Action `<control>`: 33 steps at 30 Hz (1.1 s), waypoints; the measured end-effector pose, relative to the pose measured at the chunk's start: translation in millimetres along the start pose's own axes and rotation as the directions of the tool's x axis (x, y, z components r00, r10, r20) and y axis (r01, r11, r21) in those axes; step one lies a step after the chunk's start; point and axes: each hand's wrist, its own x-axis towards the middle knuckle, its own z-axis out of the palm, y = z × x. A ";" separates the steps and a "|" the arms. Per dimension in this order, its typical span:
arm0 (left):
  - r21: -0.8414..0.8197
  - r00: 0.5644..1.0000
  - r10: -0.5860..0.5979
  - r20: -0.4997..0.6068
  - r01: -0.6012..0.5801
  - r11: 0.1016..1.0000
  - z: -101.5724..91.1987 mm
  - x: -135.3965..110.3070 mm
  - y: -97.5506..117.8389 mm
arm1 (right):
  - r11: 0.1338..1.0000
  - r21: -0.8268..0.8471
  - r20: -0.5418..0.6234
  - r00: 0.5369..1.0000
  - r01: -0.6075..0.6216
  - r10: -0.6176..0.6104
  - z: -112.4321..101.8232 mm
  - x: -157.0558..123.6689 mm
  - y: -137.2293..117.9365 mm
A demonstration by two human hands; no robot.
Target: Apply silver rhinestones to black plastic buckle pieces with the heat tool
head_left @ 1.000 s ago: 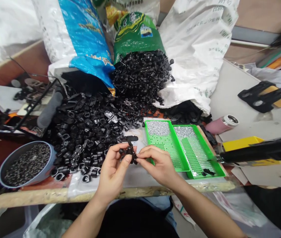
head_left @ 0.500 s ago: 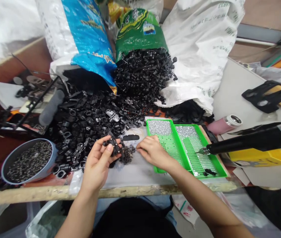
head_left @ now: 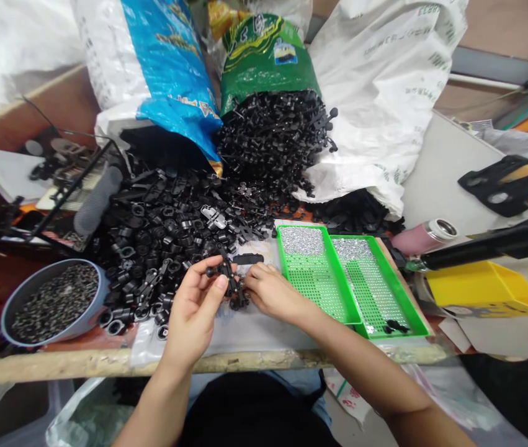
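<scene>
Bowl [head_left: 100,292], grey-blue, at 9 o'clock on the bench [head_left: 198,363], holding small dark speckled pellets [head_left: 54,304]. Heap of black moulded plastic parts [head_left: 152,248] just beside it, running up toward 12 o'clock to a blue sack [head_left: 170,68] and a green sack [head_left: 264,62], the green one with a mass of black parts [head_left: 273,143] spilling from its mouth. White sack [head_left: 375,105] at 1 o'clock.

Left hand [head_left: 192,316] at 6 o'clock, palm turned up, grip closed on a black branched plastic piece [head_left: 224,273], which sits between thumb and fingers just above the bench. Right hand [head_left: 270,292] beside it, fingertips [head_left: 249,276] at the lower end of that piece; cannot tell whether this grip is closed on it. Short black bar [head_left: 247,259] lies just beyond the hands.

Two green perforated trays [head_left: 314,279] sit side by side at 2 o'clock, silver granules [head_left: 305,240] at their far ends. Pink flask [head_left: 424,237] beyond them. Black handheld tool [head_left: 491,248], metal-tipped, at 3 o'clock, above a yellow bin [head_left: 482,288].
</scene>
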 end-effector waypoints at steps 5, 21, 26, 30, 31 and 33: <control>0.038 1.000 0.026 0.018 -0.027 0.999 -0.6 -2.1 -1.0 | 0.999 0.037 0.009 1.000 -0.015 0.015 0.2 0.3 1.7; 0.226 0.993 0.067 0.100 -0.088 0.970 7.7 -10.0 -4.3 | 0.598 0.798 -0.269 0.930 0.069 0.251 -31.6 -26.7 -1.7; 0.326 0.976 0.098 0.192 -0.158 0.932 17.0 -17.9 -8.2 | 0.667 0.735 -0.417 0.858 0.124 0.301 -47.2 -42.6 -17.7; 0.361 0.969 0.121 0.214 -0.194 0.912 21.7 -21.4 -8.3 | 0.778 0.616 -0.521 0.805 0.125 0.283 -50.0 -46.8 -22.9; 0.365 0.969 0.121 0.213 -0.194 0.911 22.4 -21.9 -8.1 | 0.800 0.588 -0.541 0.794 0.122 0.276 -50.8 -47.3 -23.6; 0.365 0.971 0.113 0.210 -0.185 0.912 23.6 -22.7 -7.7 | 0.844 0.527 -0.561 0.787 0.100 0.257 -52.4 -48.3 -24.9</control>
